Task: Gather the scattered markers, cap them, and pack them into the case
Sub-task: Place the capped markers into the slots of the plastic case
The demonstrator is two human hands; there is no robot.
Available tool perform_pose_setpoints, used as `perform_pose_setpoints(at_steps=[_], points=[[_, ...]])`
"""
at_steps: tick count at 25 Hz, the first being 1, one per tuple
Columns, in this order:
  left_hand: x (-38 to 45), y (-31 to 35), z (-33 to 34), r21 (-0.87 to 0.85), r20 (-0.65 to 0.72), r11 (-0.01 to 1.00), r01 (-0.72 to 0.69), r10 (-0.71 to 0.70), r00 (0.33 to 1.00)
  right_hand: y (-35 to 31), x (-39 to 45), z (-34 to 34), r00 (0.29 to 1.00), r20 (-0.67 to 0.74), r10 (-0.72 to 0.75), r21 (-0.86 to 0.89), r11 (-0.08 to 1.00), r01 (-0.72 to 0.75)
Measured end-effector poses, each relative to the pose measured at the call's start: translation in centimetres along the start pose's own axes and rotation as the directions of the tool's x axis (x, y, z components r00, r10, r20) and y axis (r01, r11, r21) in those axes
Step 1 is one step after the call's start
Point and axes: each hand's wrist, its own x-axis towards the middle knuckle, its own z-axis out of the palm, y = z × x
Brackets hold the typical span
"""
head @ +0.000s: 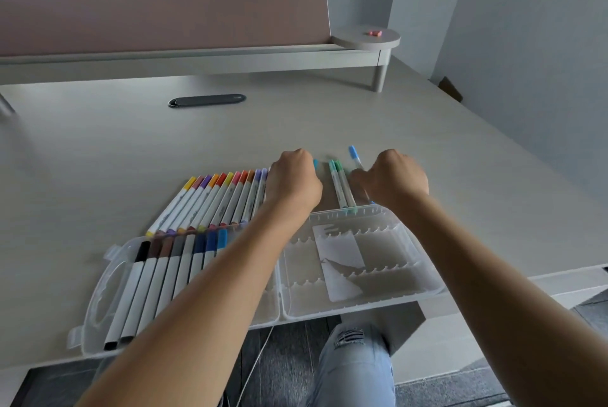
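Observation:
A clear plastic case [424,278] lies open at the desk's near edge. Its left half holds several capped markers [171,271] with dark and blue caps. Behind it a row of several capped markers [217,202] with yellow, red, pink and purple caps lies on the desk. My left hand [292,181] is curled at the right end of that row, over a marker with a light blue cap [316,163]. Two green-capped markers [342,186] lie between my hands. My right hand [391,176] is curled round a blue-capped marker [354,156].
The case's right half holds a white card [339,255] in its slotted tray. A dark oval grommet [207,100] sits further back on the desk. A raised shelf [365,38] with a small pink thing on it stands at the rear. My knee is below the desk edge.

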Motion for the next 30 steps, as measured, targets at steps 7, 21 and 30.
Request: perform_pose_setpoints(at_steps=[7,21,30], points=[[-2.5,-1.5,-3.7,-0.407,-0.187,0.913,0.018,-0.103,0.977,-1.3,-5.1,-4.3,0.996,0.078,0.036,0.615,0.785,-0.076],[-17.9,-16.7,-8.9,-0.582,-0.235,0.807,0.098,-0.283,0.930,-10.6,-19.5,2.3,0.961,0.123,-0.246,0.208,0.954,0.217],[-18.3,-17.8,-9.7,-0.606,-0.243,0.793,0.055,-0.250,0.937,-12.3,-20.4,4.0,0.964,0.035,-0.264,-0.055,0.962,0.266]])
